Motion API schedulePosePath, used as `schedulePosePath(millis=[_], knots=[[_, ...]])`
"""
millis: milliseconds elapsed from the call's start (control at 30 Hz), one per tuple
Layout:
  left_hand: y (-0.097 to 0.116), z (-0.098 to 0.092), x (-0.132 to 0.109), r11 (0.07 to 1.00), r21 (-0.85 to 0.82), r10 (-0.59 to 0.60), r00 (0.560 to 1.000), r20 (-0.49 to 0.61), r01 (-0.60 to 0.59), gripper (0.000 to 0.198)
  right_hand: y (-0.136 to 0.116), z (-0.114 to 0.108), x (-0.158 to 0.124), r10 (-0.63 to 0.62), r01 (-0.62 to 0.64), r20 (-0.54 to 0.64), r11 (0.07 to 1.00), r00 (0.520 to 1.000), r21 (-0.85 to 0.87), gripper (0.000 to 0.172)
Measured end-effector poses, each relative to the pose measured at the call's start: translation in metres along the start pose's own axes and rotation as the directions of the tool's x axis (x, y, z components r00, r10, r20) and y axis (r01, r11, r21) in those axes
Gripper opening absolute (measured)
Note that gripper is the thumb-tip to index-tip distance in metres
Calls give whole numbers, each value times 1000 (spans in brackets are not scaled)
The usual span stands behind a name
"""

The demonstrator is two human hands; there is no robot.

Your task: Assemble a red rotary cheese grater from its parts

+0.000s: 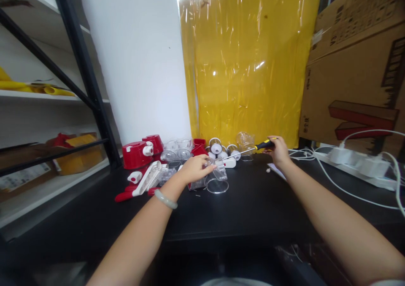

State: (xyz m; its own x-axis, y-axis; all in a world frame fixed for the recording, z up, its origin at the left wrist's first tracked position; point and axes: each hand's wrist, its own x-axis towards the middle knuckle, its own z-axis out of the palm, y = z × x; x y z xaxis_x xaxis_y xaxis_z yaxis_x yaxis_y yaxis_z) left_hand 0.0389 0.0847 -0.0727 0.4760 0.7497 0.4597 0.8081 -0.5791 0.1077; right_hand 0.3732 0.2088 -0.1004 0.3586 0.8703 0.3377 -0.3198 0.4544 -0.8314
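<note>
My left hand, with a pale bangle on its wrist, is closed on a clear plastic cup-like part lying on its side on the black table. In my right hand I grip a screwdriver with a yellow and black handle. Its metal shaft points left toward the clear part and its tip lies close to my left fingers. Just behind both hands lies a pile of red, white and clear plastic parts.
Two red lids and white handles lie at the left of the pile. A white power strip with cables sits at the right. Cardboard boxes stand behind it. Yellow plastic sheeting hangs at the back. Metal shelving stands at left.
</note>
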Motion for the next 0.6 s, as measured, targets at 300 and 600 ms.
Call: schedulePosePath(millis=[300,600], knots=[[-1,1,0,1000,1,1,1000,-3,-1,49,2,0,3,-3,2,-18,999,1000,-32,28],[-1,1,0,1000,-1,14,1000,-8,-14,49,2,-1,3,-14,12,-27,995,1000,-100,23]])
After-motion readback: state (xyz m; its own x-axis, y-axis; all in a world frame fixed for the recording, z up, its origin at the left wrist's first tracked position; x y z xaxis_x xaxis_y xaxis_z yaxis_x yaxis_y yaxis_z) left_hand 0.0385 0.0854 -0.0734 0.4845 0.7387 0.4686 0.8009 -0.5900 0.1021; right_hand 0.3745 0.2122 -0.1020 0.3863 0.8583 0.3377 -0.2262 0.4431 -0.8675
